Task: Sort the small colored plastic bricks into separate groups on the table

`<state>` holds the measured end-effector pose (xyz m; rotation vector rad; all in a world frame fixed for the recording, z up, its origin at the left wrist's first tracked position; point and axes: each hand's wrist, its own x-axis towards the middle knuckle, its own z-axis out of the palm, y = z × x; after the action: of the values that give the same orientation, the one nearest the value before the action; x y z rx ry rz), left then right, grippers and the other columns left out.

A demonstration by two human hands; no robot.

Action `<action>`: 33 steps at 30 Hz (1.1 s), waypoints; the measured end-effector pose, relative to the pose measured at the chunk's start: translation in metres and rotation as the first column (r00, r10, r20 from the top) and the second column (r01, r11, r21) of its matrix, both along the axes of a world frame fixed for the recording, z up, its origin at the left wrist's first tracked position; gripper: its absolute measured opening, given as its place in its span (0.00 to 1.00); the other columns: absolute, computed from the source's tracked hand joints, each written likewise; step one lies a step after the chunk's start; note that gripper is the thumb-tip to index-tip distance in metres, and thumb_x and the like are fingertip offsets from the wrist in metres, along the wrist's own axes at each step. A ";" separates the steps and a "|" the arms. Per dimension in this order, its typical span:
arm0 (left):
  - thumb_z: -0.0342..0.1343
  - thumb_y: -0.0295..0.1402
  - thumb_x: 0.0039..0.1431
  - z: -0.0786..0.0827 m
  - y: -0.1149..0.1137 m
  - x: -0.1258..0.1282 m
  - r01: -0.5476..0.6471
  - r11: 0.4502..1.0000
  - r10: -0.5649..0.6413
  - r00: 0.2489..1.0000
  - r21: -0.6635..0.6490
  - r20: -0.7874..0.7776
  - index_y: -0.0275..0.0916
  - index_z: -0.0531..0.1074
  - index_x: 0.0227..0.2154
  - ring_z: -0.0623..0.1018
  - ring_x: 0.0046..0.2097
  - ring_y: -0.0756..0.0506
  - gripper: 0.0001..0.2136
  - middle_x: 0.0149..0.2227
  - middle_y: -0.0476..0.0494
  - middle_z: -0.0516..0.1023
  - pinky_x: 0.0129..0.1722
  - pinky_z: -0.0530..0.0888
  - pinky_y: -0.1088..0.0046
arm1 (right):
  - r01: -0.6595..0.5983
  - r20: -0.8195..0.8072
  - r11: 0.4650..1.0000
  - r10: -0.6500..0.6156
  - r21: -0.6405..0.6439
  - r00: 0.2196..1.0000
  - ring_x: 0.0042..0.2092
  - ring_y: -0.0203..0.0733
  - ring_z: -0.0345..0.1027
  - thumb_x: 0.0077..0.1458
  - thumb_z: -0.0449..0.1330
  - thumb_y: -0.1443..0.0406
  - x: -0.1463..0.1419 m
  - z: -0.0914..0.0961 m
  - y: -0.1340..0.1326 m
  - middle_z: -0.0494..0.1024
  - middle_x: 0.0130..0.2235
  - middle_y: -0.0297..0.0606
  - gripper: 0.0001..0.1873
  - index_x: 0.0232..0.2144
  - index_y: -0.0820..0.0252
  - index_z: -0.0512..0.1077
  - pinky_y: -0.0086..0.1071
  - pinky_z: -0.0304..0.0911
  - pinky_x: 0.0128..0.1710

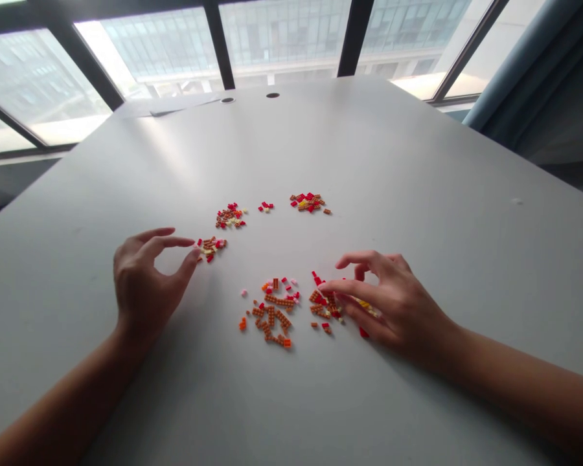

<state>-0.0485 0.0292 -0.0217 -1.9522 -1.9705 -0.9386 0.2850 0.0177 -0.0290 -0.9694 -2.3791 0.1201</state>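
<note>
Left hand (143, 285) low over a pale grey worktop (418, 168), its fingers (168, 241) loosely arched and released, thumb tip just beside a small heap of red, cream and orange plastic building bricks (210, 248), no brick visibly pinched. Right hand (393, 304) curved over a second, looser scatter of red, orange and yellow bricks (326, 304), its fingers (354, 286) spread and partly bent, fingertips among the pieces; any grip on a brick impossible to make out from this view.

Between the two hands, a wider spread of orange and brown bricks (272, 312) with a few pink pieces, almost touching the right-hand scatter. Farther out across the worktop, three more groups: a mixed heap (231, 216), a tiny cluster of red bricks (265, 206) and a red-and-orange heap (308, 202), all well apart from the hands.

At the far edge, two round cable grommets (227, 100) and a flat pale sheet (175, 105). Beyond, tall slanted windows (165, 45) with dark frames and an office block outside; to the right, a blue-grey curtain (505, 71).
</note>
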 end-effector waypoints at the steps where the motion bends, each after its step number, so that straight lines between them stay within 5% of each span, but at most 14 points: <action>1: 0.57 0.42 0.59 0.000 0.000 0.000 -0.004 1.000 0.004 1.000 -0.008 0.013 0.44 0.76 0.34 0.76 0.50 0.36 0.08 0.46 0.40 0.78 0.56 0.68 0.50 | 0.005 -0.003 1.000 -0.005 0.004 1.000 0.36 0.40 0.67 0.61 0.55 0.69 0.000 0.000 0.000 0.72 0.46 0.44 0.12 0.40 0.56 0.77 0.41 0.59 0.41; 13: 0.54 0.37 0.61 0.005 -0.002 0.005 -0.060 0.974 0.072 0.996 -0.217 0.046 0.41 0.77 0.41 0.78 0.45 0.41 0.11 0.38 0.50 0.81 0.49 0.73 0.62 | 0.002 -0.022 1.000 -0.002 -0.009 1.000 0.35 0.39 0.66 0.60 0.57 0.69 -0.002 0.003 0.002 0.73 0.45 0.44 0.07 0.34 0.57 0.77 0.40 0.58 0.41; 33: 0.54 0.37 0.60 0.000 -0.001 0.002 0.010 0.996 -0.007 0.999 -0.091 0.037 0.43 0.77 0.38 0.78 0.47 0.40 0.08 0.41 0.47 0.81 0.51 0.73 0.58 | 0.075 -0.012 0.969 -0.080 -0.236 0.997 0.41 0.45 0.69 0.55 0.58 0.65 0.000 0.002 0.001 0.71 0.47 0.43 0.04 0.32 0.55 0.74 0.44 0.59 0.45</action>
<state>-0.0463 0.0278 -0.0213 -2.0068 -2.0612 -0.9081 0.2852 0.0186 -0.0275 -1.1633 -2.3406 0.3891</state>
